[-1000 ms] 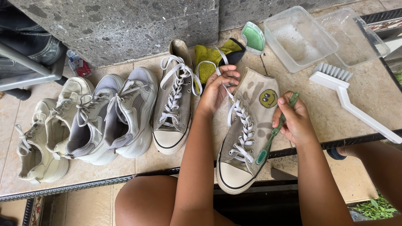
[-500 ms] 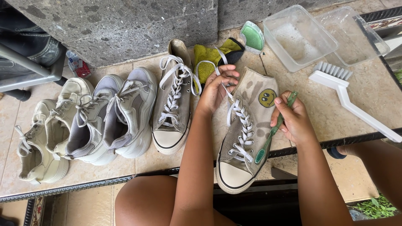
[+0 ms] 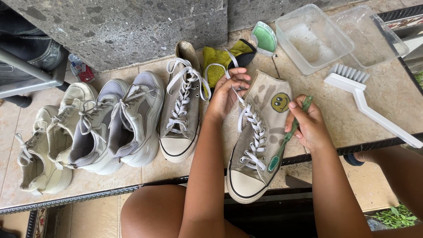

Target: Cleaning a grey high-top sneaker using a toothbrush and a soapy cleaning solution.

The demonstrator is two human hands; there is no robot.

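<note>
A grey high-top canvas shoe [image 3: 257, 145] with white laces and a yellow round face patch lies on the tiled ledge, toe toward me. My left hand [image 3: 228, 92] grips its ankle collar and upper laces. My right hand [image 3: 308, 124] holds a green toothbrush [image 3: 287, 137], whose bristled head rests on the shoe's side near the lower eyelets.
Its matching grey shoe [image 3: 180, 117] stands to the left, then a grey-white pair of sneakers [image 3: 116, 125] and a cream pair [image 3: 42, 145]. A white long-handled brush [image 3: 370, 103], two clear plastic tubs [image 3: 315, 37], one with foam, a green lid [image 3: 264, 37] and a yellow-green cloth [image 3: 220, 57] lie behind.
My right hand has shifted slightly with the toothbrush along the shoe's side. The left hand keeps its grip on the collar.
</note>
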